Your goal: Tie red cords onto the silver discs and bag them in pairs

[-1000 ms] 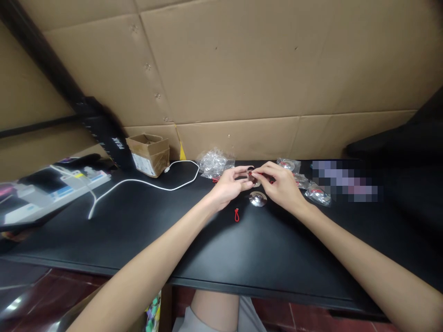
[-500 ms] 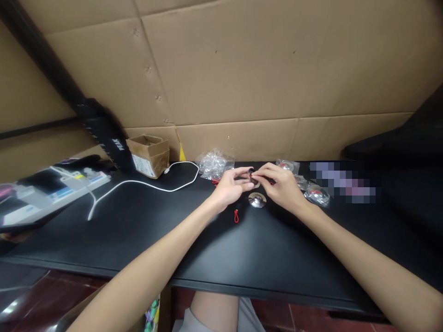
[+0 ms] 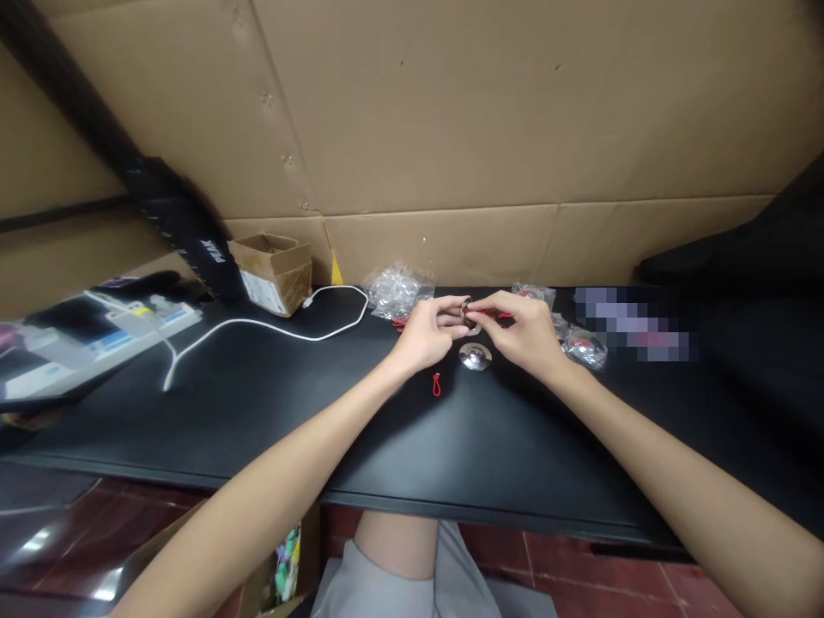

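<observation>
My left hand [image 3: 426, 336] is closed around the rim of a small metal finger cymbal [image 3: 464, 309], held up nearly edge-on above the table. The fingertips of my right hand [image 3: 523, 330] pinch together at its middle, where a bit of red cord shows; the fingers partly cover it. Just below the hands, a second shiny finger cymbal [image 3: 475, 357] lies dome up on the table. A knotted red cord loop [image 3: 436, 384] rests nearer to me, left of that cymbal. More red cords [image 3: 399, 324] lie behind my left hand.
Crumpled clear plastic bags [image 3: 396, 292] lie at the back, and bagged cymbals [image 3: 584, 346] sit right of my right hand. A white cable [image 3: 257, 323] runs leftward from near an open cardboard box [image 3: 276, 275]. A cardboard wall [image 3: 451, 129] rises behind the black table [image 3: 257, 403].
The view has tipped down slightly, so everything sits higher in the picture. My right fingertips have shifted a little at the held cymbal. Both hands keep their grip.
</observation>
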Demonstrator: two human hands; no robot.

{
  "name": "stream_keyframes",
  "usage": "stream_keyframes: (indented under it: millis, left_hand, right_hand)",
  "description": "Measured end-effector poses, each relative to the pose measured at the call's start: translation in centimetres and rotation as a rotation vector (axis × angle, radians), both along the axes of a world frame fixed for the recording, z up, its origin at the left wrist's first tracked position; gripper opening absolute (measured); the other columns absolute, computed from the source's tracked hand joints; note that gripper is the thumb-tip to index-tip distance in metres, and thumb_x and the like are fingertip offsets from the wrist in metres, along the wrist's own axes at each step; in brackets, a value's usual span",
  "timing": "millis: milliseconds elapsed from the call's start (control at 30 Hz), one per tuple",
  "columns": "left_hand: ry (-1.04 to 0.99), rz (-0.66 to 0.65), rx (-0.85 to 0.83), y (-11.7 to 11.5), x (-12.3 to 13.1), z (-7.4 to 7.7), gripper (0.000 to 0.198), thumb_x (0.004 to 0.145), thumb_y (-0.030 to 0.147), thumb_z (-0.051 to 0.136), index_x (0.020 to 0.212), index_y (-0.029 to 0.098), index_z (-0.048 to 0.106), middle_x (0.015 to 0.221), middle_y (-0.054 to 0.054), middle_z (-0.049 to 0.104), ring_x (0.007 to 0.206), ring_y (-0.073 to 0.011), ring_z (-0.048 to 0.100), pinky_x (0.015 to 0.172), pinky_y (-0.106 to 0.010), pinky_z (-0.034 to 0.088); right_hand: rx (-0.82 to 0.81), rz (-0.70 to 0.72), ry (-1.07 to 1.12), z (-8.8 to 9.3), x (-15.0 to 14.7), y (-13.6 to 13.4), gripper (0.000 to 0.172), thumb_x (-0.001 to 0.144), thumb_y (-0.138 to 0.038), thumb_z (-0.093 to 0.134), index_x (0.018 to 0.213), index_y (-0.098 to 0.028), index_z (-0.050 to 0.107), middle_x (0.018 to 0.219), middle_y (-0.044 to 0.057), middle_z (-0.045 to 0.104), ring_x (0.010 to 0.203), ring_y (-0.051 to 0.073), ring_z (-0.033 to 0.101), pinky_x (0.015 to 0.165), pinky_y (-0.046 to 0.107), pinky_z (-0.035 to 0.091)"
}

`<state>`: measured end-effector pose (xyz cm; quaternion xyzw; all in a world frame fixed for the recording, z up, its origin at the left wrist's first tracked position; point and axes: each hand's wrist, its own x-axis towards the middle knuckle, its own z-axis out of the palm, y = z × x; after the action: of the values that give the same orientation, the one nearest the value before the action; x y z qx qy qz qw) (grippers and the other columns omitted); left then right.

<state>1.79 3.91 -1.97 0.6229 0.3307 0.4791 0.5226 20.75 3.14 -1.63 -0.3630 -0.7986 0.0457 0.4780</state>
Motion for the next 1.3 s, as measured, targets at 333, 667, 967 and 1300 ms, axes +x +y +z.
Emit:
stream_keyframes:
  millis: [333,667,967,1300]
  left_hand:
    - [-0.010,0.029,-0.011,-0.25,-0.07,0.26,0.047,0.074,-0.004,0.075,0.118,0.012,0.073,0.109,-0.010,0.072,0.096,-0.0207,0.073,0.101,-0.044,0.056]
    - [-0.042,-0.033,-0.046,-0.67,0.01,0.61,0.045,0.077,0.003,0.078,0.120,0.012,0.073,0.112,-0.011,0.072,0.096,-0.0183,0.072,0.101,-0.042,0.055]
    - [-0.105,-0.106,-0.067,-0.66,-0.16,0.56,0.041,0.078,0.012,0.082,0.118,0.010,0.074,0.110,-0.012,0.073,0.097,-0.0197,0.072,0.103,-0.042,0.055]
    - [-0.113,-0.046,-0.191,-0.19,-0.63,0.46,0.054,0.074,0.002,0.083,0.126,0.011,0.070,0.106,-0.010,0.075,0.092,-0.0195,0.075,0.101,-0.042,0.056]
  right_hand:
    - [-0.038,0.062,-0.090,0.29,0.22,0.12,0.016,0.103,-0.027,0.058,0.099,-0.024,0.073,0.100,0.008,0.074,0.090,0.025,0.070,0.082,0.040,0.055]
    - [0.008,0.059,-0.186,0.22,0.27,0.35,0.015,0.107,-0.021,0.044,0.099,-0.023,0.057,0.100,0.009,0.060,0.091,0.024,0.061,0.084,0.039,0.051]
    - [0.032,0.049,-0.177,0.10,-0.07,0.11,0.014,0.107,-0.019,0.045,0.100,-0.022,0.057,0.100,0.009,0.058,0.091,0.024,0.060,0.084,0.039,0.051]
    - [-0.114,0.029,0.073,-0.21,-0.26,-0.04,0.016,0.099,-0.033,0.066,0.097,-0.022,0.077,0.098,0.008,0.072,0.082,0.022,0.068,0.073,0.038,0.055]
